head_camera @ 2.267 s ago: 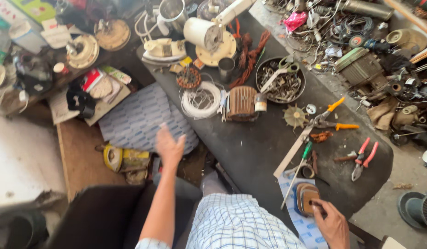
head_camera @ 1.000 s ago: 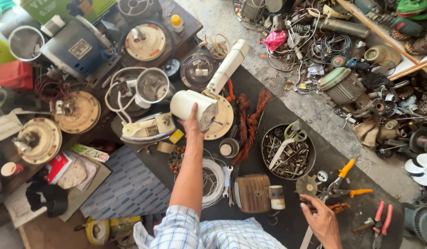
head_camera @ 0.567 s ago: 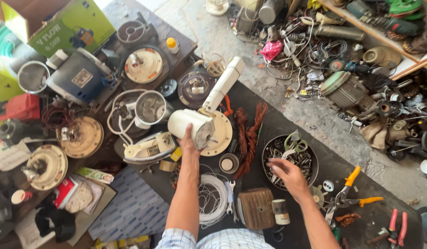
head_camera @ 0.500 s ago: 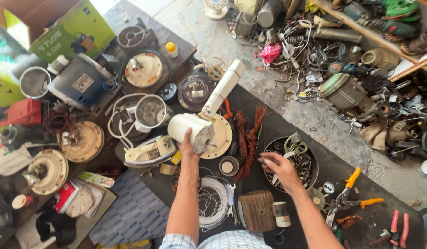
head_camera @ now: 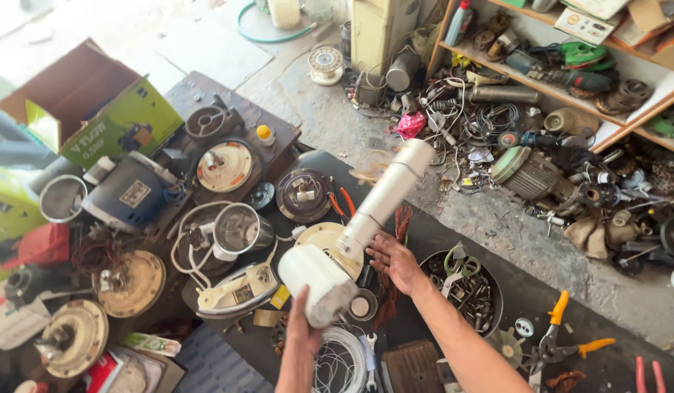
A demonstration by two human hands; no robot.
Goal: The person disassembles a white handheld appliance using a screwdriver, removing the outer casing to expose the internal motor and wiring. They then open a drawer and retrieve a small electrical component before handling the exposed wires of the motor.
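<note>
A white fan motor unit (head_camera: 316, 280) with a long white tube (head_camera: 386, 195) is raised over the dark table (head_camera: 526, 291), the tube slanting up to the right. My left hand (head_camera: 302, 336) grips the rounded motor end from below. My right hand (head_camera: 397, 262) holds the neck where the tube meets the housing, fingers pressed against it. A cream round disc (head_camera: 330, 239) lies right behind the housing.
A dark bowl (head_camera: 490, 309) of screws and scissors sits right of my right hand. A white wire coil (head_camera: 338, 362), orange-handled pliers (head_camera: 561, 336), an iron (head_camera: 235, 291) and a steel jar (head_camera: 239, 229) lie near. Motors, cables and cluttered shelves (head_camera: 570, 87) ring the table.
My right hand has left the bowl and come to the fan's neck. The fan unit has tilted up off the cream disc, with my left hand still on its motor end.
</note>
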